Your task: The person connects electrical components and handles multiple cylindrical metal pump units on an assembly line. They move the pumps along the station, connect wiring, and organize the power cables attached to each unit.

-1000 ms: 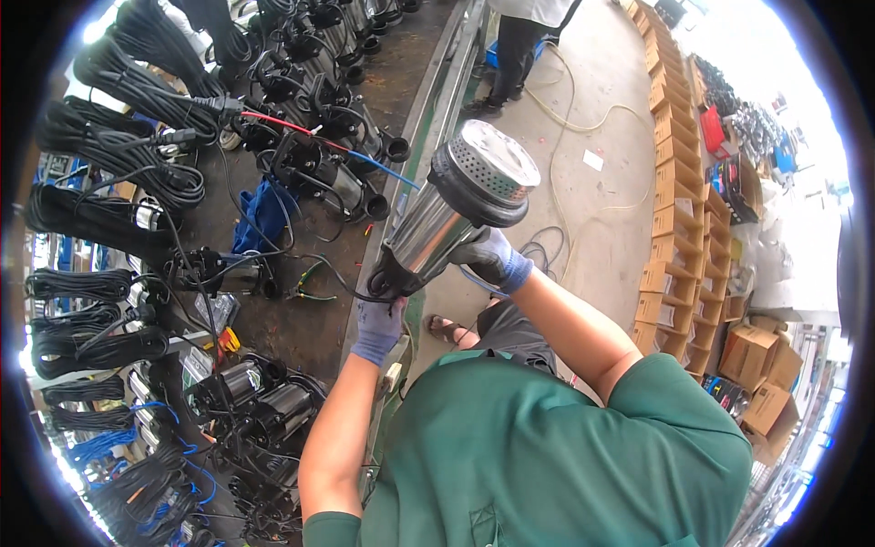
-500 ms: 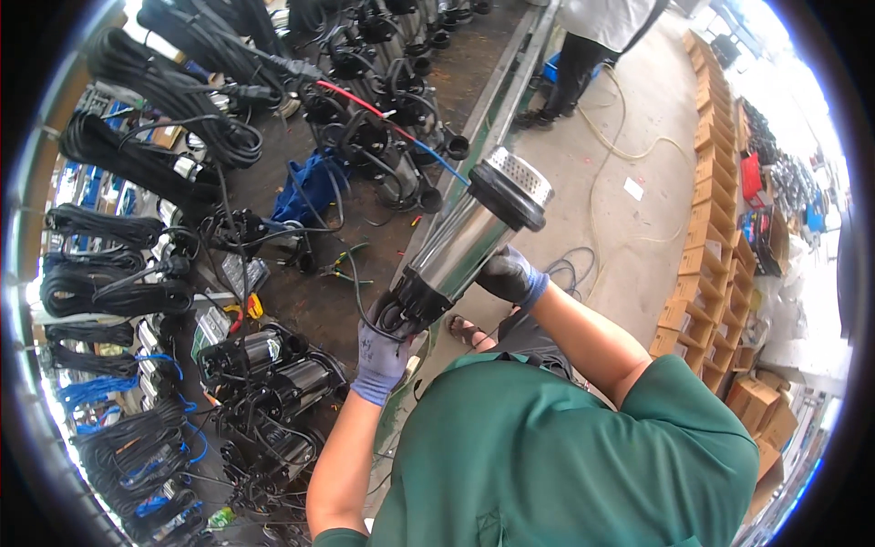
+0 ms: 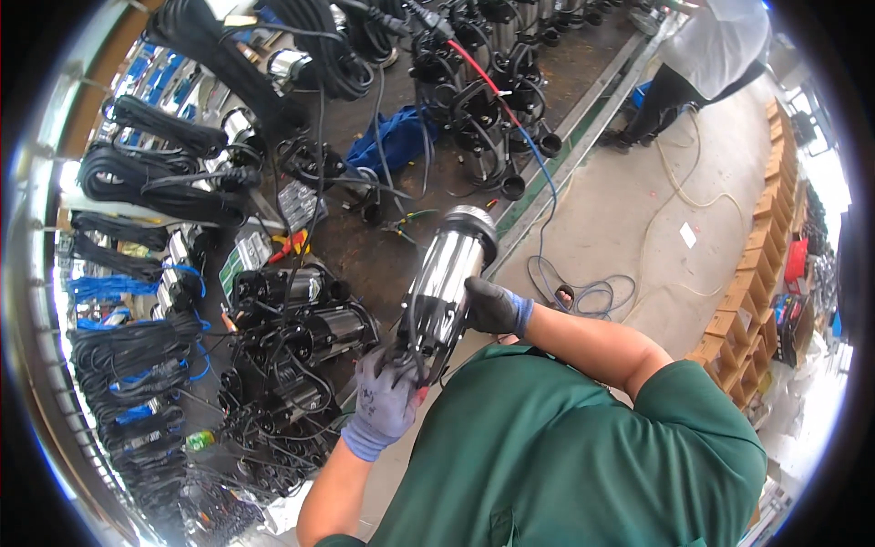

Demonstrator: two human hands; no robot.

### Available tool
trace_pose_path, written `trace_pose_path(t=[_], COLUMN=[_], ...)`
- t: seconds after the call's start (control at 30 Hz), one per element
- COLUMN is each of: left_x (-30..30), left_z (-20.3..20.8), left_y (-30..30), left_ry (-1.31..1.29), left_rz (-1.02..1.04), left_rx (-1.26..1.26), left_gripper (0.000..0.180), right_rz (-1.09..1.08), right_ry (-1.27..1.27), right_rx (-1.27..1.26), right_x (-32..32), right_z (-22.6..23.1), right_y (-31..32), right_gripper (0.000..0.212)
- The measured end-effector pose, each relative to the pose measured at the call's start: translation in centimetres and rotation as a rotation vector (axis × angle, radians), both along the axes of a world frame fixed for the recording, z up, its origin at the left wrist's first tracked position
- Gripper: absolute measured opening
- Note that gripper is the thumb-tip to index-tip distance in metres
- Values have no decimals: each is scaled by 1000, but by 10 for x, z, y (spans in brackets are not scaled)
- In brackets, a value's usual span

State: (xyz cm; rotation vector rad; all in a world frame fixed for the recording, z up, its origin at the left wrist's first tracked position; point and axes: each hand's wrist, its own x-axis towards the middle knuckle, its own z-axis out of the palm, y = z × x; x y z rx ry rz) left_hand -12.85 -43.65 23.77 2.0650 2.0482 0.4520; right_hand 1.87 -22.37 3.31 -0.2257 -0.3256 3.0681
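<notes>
Between my two gloved hands is a submersible pump [image 3: 444, 271] with a shiny steel barrel, held tilted with one end up and away from me. My left hand [image 3: 383, 394] is closed round its black lower end, where a cable bends; some fingertips are hidden. With its dark palm side against the barrel, my right hand [image 3: 497, 306] grips the pump from the right, fingers partly behind it. Beside my left hand, several similar pumps [image 3: 305, 328] lie on the dark workbench [image 3: 415, 219].
Coiled black cables [image 3: 164, 182] line the left side. A blue cloth [image 3: 394, 139] and more pumps [image 3: 483, 118] occupy the bench's far part. A red and blue air hose [image 3: 538, 155] crosses the bench edge to the floor. Beyond are a person [image 3: 715, 55] and cardboard boxes [image 3: 743, 310].
My view has shifted. The pump has been drawn closer and turned more upright, its perforated end now facing away. My right hand has moved up onto the barrel; my left still grips the lower end.
</notes>
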Motion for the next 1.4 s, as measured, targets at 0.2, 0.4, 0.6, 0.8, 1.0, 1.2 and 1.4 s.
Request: trace_pose_path(t=[0.2,0.4,0.6,0.8,1.0,1.2,1.4], left_x=[-14,-72,-127,-138,-160,-174,-184], left_z=[28,22,2,-18,-33,-34,-33], left_y=[82,182,295,344,363,363,348], left_ry=[190,208,244,282,244,237,196], left_rz=[75,318,540,529,527,506,478], left_rx=[58,-93,-287,-349,-356,-405,-373], left_gripper=[35,35,42,41,42,46,44], right_rz=[161,451,215,106,40,15,32], right_ry=[-145,-17,-298,-422,-682,-706,-723], right_rx=[12,-132,329,517,574,603,738], right_x=[-59,-87,-35,34,86,112,117], right_z=[53,-5,-1,16,-3,-18,-8], right_y=[-12,31,98,117,103,88,93], right_gripper=[87,90,41,25,16,22,27])
